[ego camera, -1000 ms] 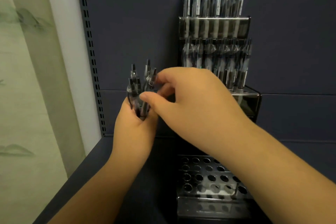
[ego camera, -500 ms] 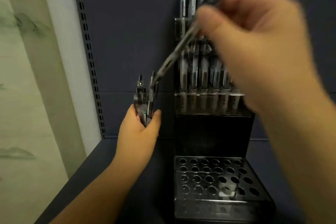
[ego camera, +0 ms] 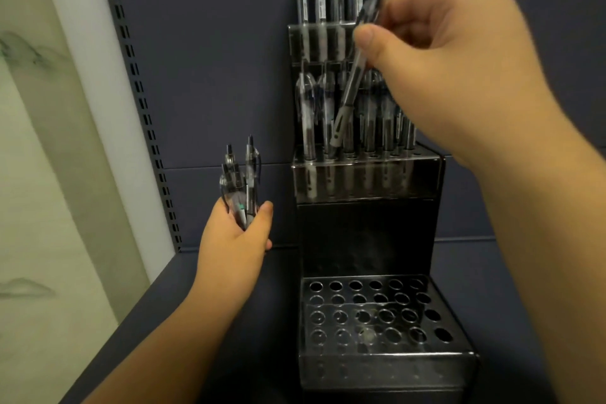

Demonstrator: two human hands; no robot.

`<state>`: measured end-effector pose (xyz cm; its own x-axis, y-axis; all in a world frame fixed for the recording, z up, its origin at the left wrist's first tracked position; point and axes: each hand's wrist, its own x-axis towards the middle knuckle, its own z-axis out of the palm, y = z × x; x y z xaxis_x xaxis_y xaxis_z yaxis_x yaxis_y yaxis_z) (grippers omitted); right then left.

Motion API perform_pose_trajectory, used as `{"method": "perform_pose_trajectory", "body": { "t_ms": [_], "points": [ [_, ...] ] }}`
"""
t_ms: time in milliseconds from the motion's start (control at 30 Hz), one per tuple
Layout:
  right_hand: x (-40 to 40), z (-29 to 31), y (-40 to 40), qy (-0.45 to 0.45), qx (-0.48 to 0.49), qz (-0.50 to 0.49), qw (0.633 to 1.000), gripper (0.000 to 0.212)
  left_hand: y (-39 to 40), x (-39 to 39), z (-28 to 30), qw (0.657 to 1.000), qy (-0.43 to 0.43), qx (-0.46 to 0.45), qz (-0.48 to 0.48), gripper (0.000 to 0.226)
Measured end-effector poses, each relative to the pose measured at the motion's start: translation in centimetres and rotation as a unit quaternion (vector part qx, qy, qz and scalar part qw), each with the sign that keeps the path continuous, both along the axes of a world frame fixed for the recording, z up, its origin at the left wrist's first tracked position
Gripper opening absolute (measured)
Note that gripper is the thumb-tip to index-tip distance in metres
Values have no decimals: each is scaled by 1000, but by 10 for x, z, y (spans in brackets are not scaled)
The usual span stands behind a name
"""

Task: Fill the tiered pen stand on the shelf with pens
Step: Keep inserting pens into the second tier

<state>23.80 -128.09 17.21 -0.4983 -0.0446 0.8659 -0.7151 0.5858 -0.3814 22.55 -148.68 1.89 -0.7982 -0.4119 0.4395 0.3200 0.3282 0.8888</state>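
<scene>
A black tiered pen stand [ego camera: 367,226] stands on the dark shelf. Its top tier and middle tier hold rows of upright clear pens; the bottom tier [ego camera: 373,315] shows only open holes. My right hand [ego camera: 452,69] pinches one pen [ego camera: 349,88], tilted, its tip at the front-left holes of the middle tier. To the left of the stand, my left hand [ego camera: 236,239] grips a small bundle of pens [ego camera: 242,184] pointing up.
The dark shelf floor [ego camera: 255,338] runs left to its front edge. A slotted upright rail [ego camera: 144,115] borders the blue-grey back panel [ego camera: 210,43]. A pale wall with a faint painted pattern lies to the left.
My right hand took one pen from the bundle, lifted it to the stand and lowered its tip to the middle tier. My left hand has sunk slightly with the bundle.
</scene>
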Motion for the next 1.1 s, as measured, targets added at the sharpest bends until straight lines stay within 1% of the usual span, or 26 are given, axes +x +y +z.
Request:
{"method": "perform_pose_trajectory", "body": {
  "t_ms": [167, 400, 767, 933, 1100],
  "points": [
    [-4, -2, -3, -38, 18, -1, 999, 23, -1, 0, 0, 1000, -3, -3, 5, 12],
    [-7, -5, -10, -88, 80, -6, 993, 18, 0, 0, 0, 1000, 1, -7, 4, 14],
    [-6, -9, -16, -62, 92, -33, 993, 21, 0, 1, 0, 1000, -10, -17, -7, 14],
    [-8, -11, -17, -61, 81, -43, 994, 25, 1, 1, 0, 1000, -14, -15, -11, 14],
    [-11, -15, -21, -76, 114, -55, 989, 29, 1, 1, 0, 1000, -15, -22, -9, 17]
  ]
}}
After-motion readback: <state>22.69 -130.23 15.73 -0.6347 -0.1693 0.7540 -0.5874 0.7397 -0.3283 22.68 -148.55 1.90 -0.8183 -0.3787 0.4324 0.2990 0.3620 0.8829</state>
